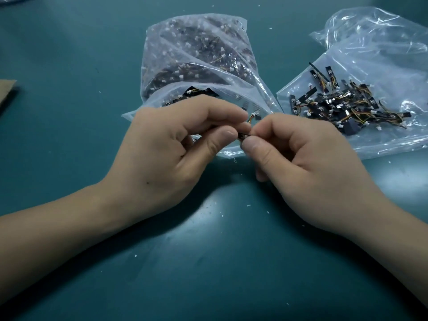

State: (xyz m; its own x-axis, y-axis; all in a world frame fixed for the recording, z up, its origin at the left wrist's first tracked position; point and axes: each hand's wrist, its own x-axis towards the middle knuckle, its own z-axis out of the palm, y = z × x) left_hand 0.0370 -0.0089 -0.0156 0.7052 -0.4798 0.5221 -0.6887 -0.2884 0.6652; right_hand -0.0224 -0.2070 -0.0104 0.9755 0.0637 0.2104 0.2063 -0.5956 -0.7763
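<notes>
Pinching one small black board (245, 136) by both ends, I have my left hand (176, 144) and right hand (308, 163) curled, thumbs and fingers closed on it just above the counter (69, 54). Its long axis runs left to right between the thumbs. The full bag (196, 54) lies just behind. The pile (347, 105) of boards on the flat bag (370, 42) sits nearer my right hand.

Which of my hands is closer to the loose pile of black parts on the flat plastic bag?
Right. The right hand sits just left of the pile, not touching it; the left hand is farther left, before the full bag. Both pinch one small part.
</notes>
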